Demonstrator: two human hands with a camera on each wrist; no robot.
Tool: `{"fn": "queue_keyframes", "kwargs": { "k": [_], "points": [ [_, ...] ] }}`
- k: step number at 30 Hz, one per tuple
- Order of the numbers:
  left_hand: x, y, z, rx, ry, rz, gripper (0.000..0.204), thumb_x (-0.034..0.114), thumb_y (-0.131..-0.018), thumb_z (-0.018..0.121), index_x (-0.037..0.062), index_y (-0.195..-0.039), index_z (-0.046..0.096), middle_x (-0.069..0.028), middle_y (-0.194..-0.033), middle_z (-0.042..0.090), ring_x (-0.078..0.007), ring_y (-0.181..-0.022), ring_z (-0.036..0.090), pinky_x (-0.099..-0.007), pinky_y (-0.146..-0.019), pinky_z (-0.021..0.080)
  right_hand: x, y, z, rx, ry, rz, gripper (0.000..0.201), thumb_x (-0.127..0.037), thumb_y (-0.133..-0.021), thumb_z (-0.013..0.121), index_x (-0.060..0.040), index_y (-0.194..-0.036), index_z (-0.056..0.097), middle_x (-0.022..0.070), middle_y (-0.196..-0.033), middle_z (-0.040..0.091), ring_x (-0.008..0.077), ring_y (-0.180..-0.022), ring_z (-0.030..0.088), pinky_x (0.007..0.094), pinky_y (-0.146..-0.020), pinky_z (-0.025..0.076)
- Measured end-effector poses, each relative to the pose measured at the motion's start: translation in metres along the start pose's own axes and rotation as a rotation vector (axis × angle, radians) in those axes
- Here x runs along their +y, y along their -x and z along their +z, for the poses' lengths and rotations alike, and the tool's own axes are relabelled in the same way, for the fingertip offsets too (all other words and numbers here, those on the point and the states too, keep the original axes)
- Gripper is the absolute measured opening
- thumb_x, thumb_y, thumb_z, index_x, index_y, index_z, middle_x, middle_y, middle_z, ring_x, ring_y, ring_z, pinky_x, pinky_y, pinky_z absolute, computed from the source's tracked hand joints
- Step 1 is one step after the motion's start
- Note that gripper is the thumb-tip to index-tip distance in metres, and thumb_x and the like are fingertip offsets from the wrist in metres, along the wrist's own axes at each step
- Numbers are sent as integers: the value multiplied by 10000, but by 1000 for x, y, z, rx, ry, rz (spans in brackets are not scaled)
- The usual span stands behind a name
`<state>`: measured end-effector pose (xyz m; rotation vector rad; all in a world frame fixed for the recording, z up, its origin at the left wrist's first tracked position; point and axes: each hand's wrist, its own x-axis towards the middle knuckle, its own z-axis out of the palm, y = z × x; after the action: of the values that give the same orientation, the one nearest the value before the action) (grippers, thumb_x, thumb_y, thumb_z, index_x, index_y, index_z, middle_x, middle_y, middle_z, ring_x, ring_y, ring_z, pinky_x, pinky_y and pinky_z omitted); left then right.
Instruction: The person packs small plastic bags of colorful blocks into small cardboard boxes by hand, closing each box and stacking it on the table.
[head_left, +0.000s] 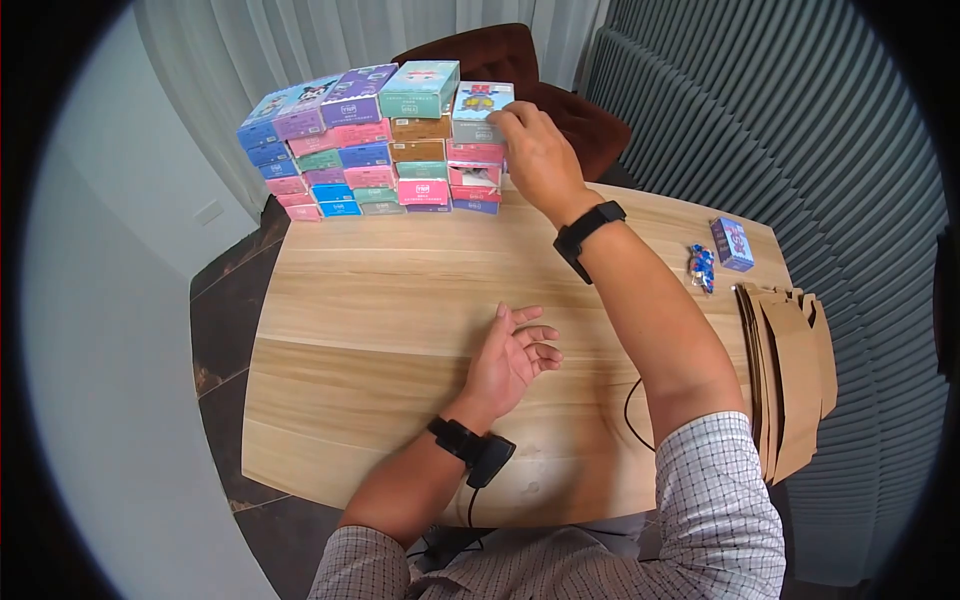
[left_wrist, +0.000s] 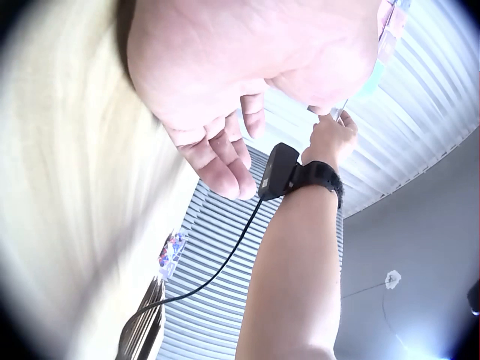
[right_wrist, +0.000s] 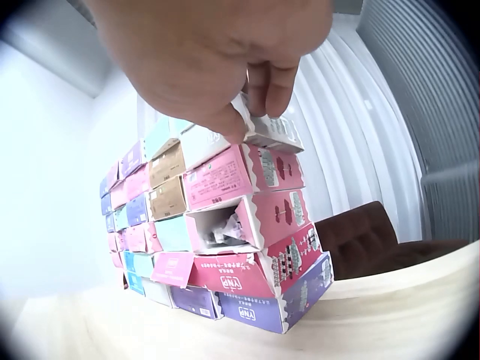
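Observation:
My right hand (head_left: 540, 155) pinches the top box at the right end of a stack of small cartons, a pale blue-grey box (head_left: 482, 100) with a cartoon figure on its lid. In the right wrist view the thumb lies at the front of this box (right_wrist: 276, 135) and fingers bend over its far side. Under it sits a pink box (right_wrist: 219, 180), then a box with its front end open (right_wrist: 223, 227) and a crumpled wrapper showing inside. My left hand (head_left: 508, 362) hovers over the near part of the table, palm facing sideways, fingers loosely bent, holding nothing.
The stack's other columns, topped by a teal box (head_left: 420, 88) and a purple box (head_left: 358, 95), reach left along the table's (head_left: 380, 300) back edge. At right lie a purple box (head_left: 733, 245), a blue-red wrapped packet (head_left: 701, 267) and brown paper bags (head_left: 790, 380). A black cable (head_left: 630, 410) crosses the table.

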<state>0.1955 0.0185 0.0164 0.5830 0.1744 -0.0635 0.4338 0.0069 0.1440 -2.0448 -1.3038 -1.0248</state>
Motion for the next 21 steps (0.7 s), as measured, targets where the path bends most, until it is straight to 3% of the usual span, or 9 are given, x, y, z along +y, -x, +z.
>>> {"fn": "queue_keyframes", "kwargs": {
  "k": [11, 14, 18, 21],
  "points": [
    [-5, -1, -9, -58, 84, -9, 607, 589, -1104, 428, 57, -1363, 564, -187, -1131, 703, -310, -950, 692, -439, -884, 546, 1, 2, 3, 9, -124, 85, 442, 38, -851, 651, -33, -1288, 658, 211, -1346, 616, 395, -1168, 639, 464, -1019, 538],
    [-4, 0, -9, -53, 89, -4, 584, 569, -1107, 437, 62, -1355, 586, -193, -1136, 710, -320, -954, 692, -440, -888, 549, 14, 11, -15, 22, -187, 221, 509, -19, -856, 711, 12, -1350, 591, 231, -1317, 628, 424, -1253, 598, 469, -1083, 506],
    [-2, 1, -6, -42, 63, 3, 563, 552, -1114, 437, 62, -1345, 590, -179, -1114, 705, -303, -925, 695, -423, -872, 551, 86, 38, -52, 104, 32, 248, 487, -37, -845, 707, 58, -1306, 585, 254, -1280, 640, 436, -1249, 597, 482, -1092, 492],
    [-2, 3, -1, -40, 42, 6, 522, 522, -1121, 440, 67, -1327, 590, -167, -1104, 697, -291, -915, 693, -410, -856, 550, 175, 90, -83, 64, 378, 312, 525, -130, -836, 735, 75, -1293, 576, 289, -1283, 633, 459, -1215, 603, 524, -1073, 483]
  ]
}}
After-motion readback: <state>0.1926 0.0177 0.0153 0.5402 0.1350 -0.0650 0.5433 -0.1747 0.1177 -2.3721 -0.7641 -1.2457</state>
